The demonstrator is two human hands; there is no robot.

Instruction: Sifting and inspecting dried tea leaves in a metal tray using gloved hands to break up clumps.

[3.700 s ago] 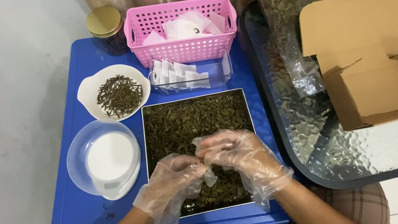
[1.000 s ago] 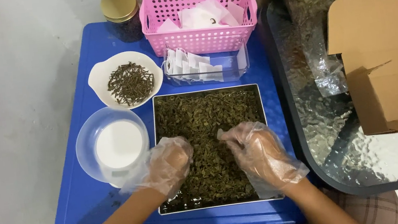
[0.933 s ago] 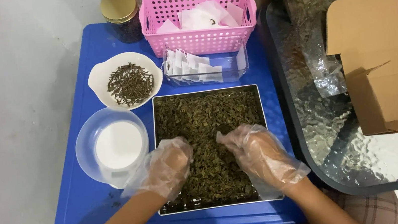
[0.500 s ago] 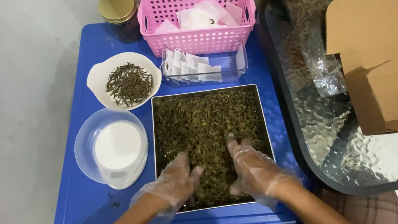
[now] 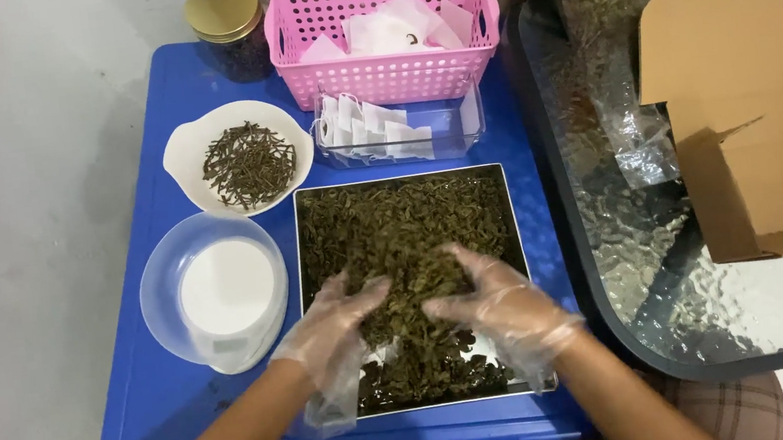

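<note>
Head view: my gloved left hand (image 5: 331, 332) and right hand (image 5: 502, 311), cupped, gather dried leaves (image 5: 405, 248); half a second ago they lay nearer the tray's (image 5: 509, 205) front edge.

Cardboard box (image 5: 758, 120), brown, flaps open, on the glass table (image 5: 723, 328) by its right edge. Clear plastic bag (image 5: 633, 41) of dried leaves, crumpled, at that table's far-left corner, just left of the box. On the blue table (image 5: 164, 397): glass jar (image 5: 228, 26) w/ gold lid at far-left corner; pink basket (image 5: 384, 77) at far edge w/ small white sachets (image 5: 398, 28) inside; clear tray (image 5: 402, 144) just in front, w/ a row of flat white sachets (image 5: 372, 138). No signs or screens seen
</note>
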